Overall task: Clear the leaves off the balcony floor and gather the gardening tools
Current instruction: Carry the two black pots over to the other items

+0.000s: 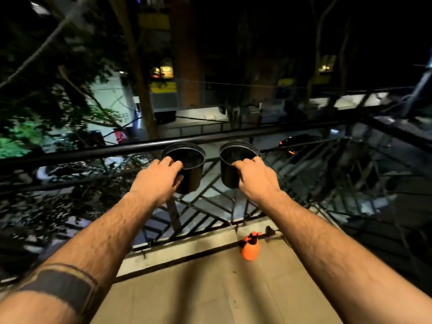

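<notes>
Both arms were stretched out to the black railing (98,149): left hand (157,181) had its fingers curled over the near rim of the left black pot (190,164), thumb down the pot's side, and right hand (254,177) gripped the near rim of the right black pot (228,170) the same way, fingers hooked inside. Both pots sat just under the top rail, side by side, not touching. Orange sprayer (250,247) stood upright on the balcony floor (210,288) beside the railing base, below the right forearm; couldn't make out any leaves on the tiles.
</notes>
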The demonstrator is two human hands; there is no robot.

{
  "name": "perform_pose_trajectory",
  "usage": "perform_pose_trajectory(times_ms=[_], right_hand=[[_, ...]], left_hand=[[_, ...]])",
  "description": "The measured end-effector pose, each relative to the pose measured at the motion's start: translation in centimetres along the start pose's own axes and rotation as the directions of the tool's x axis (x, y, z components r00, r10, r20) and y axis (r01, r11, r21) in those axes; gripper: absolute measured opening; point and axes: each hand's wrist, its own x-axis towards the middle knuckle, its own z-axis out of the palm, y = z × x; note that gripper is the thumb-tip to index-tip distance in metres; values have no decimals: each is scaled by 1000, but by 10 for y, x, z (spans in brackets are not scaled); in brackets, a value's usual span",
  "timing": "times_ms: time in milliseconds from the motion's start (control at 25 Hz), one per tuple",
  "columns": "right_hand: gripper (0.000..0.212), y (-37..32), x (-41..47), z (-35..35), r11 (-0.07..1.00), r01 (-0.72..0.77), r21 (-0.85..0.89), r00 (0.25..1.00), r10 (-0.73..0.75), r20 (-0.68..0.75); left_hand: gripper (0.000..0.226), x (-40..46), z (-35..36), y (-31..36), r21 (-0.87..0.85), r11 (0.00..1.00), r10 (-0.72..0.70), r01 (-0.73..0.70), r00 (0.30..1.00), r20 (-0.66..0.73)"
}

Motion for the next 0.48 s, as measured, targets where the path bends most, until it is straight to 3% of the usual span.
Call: perform_pose_trajectory(times_ms=[240,480], right_hand=[[45,136,-44,-14,985,-158,-64,987,159,10],[54,206,-91,-16,943,-320,-92,945,325,38]], left_hand=[[26,59,22,136,-76,987,142,-141,990,3],[28,96,47,218,-74,963,265,-260,961,76]])
